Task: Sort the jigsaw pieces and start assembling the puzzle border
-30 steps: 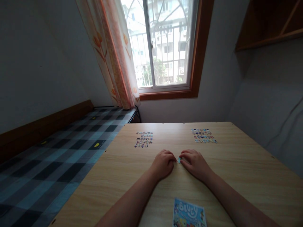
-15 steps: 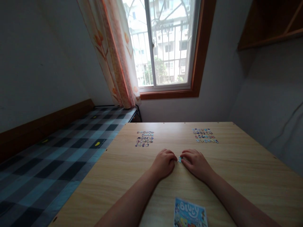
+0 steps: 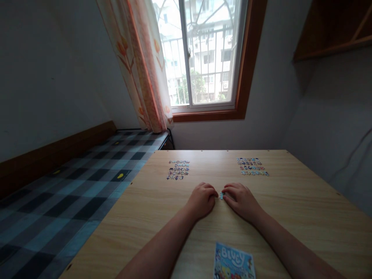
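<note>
Puzzle piece (image 3: 221, 195) pinched by left hand (image 3: 201, 200), right hand (image 3: 241, 200); card (image 3: 234, 262) nearer, clusters (image 3: 178, 169) beyond

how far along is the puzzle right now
Early. Done: loose pieces are laid out in rows as a left group and a right group on the far part of the table. In hand: the left hand and right hand meet fingertips on a small blue piece. Left: no joined section shows; the picture card lies at the near edge.

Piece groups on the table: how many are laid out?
2. The left group lies beyond the left hand, the right group beyond the right hand. A loose piece sits between the hands; others may be hidden.
</note>
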{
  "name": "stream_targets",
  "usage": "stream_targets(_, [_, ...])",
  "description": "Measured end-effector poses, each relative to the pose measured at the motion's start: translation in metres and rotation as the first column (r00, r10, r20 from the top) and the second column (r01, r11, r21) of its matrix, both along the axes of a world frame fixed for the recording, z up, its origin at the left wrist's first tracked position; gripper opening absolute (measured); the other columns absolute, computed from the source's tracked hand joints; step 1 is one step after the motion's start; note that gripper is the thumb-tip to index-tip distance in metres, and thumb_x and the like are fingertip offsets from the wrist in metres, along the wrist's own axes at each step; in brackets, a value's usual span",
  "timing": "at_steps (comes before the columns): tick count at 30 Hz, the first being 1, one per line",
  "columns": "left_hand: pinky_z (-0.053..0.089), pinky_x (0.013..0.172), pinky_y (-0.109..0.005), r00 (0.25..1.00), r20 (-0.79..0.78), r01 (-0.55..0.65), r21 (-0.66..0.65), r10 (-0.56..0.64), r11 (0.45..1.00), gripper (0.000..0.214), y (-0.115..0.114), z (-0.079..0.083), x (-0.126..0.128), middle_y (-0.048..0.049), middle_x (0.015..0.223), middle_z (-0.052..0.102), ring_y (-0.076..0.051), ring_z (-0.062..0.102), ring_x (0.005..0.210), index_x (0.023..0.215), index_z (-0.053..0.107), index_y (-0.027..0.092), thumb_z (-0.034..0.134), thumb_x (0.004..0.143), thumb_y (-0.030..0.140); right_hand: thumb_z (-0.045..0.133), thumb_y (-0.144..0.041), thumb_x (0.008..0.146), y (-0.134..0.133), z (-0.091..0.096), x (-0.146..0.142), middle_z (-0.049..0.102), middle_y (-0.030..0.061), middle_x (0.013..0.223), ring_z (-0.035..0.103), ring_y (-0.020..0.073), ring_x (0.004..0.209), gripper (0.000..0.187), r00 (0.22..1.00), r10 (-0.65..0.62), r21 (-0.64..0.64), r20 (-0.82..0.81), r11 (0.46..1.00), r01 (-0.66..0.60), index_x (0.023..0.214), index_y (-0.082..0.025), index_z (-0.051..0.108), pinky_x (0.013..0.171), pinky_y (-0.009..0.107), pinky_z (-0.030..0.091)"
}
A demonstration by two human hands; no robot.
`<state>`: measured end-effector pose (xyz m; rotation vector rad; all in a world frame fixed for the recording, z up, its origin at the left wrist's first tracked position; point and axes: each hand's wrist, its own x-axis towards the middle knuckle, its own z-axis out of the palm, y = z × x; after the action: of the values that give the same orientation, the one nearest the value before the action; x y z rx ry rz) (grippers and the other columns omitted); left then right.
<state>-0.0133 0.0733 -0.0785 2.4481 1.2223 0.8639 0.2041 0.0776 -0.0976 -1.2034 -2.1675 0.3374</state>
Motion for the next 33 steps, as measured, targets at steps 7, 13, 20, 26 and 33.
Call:
stream_targets(7, [0.048,0.093,-0.034,1.0,-0.006,0.01,0.015,-0.01,1.0,0.028,0.0,0.0,0.0,-0.0046,0.094,0.074,-0.019,0.063,0.092,0.087,0.078,0.022,0.057,0.078,0.006,0.061,-0.03,0.089,0.0,0.0,-0.001,0.073,0.0053,0.111,0.063,0.0255,0.107,0.017,1.0,-0.003,0.003,-0.005,1.0,0.003,0.096,-0.028,0.077,0.095,0.041,0.045])
stream_targets(13, [0.049,0.091,-0.034,0.996,-0.091,-0.02,0.045,0.024,0.999,0.025,0.0,0.003,-0.004,-0.0056,0.095,0.074,-0.02,0.062,0.093,0.09,0.077,0.021,0.057,0.081,0.009,0.062,-0.03,0.089,-0.001,0.002,0.0,0.073,0.0055,0.11,0.064,0.0251,0.107,0.017,1.0,-0.001,-0.01,-0.013,1.0,0.001,0.097,-0.027,0.077,0.096,0.041,0.045])
stream_targets(20, [0.048,0.092,-0.036,0.907,-0.29,-0.286,0.105,0.305,0.952,0.02,0.004,0.017,-0.016,-0.0089,0.098,0.072,-0.023,0.062,0.097,0.091,0.074,0.02,0.055,0.087,0.017,0.061,-0.031,0.089,0.001,0.002,0.0,0.074,0.005,0.111,0.064,0.0256,0.106,0.018,1.0,-0.004,-0.01,-0.003,1.0,0.004,0.096,-0.027,0.077,0.096,0.042,0.045])
stream_targets(26, [0.051,0.083,-0.035,0.601,-0.537,-0.675,0.055,0.592,0.736,0.029,0.003,0.037,-0.043,-0.0168,0.111,0.07,-0.026,0.066,0.101,0.11,0.067,0.015,0.044,0.094,0.022,0.06,-0.032,0.089,0.002,0.001,0.002,0.074,0.0056,0.109,0.064,0.0249,0.105,0.019,1.0,0.015,-0.003,-0.006,1.0,-0.015,0.096,-0.026,0.077,0.097,0.041,0.045])
stream_targets(33, [0.051,0.091,-0.039,0.456,-0.667,-0.811,-0.039,0.59,0.584,0.049,0.002,0.057,-0.079,-0.0221,0.123,0.068,-0.031,0.066,0.113,0.135,0.054,0.012,0.048,0.091,0.033,0.059,-0.033,0.089,0.002,0.001,0.002,0.074,0.0063,0.107,0.065,0.0242,0.103,0.021,1.0,0.024,0.012,-0.003,1.0,-0.024,0.096,-0.025,0.077,0.095,0.039,0.046])
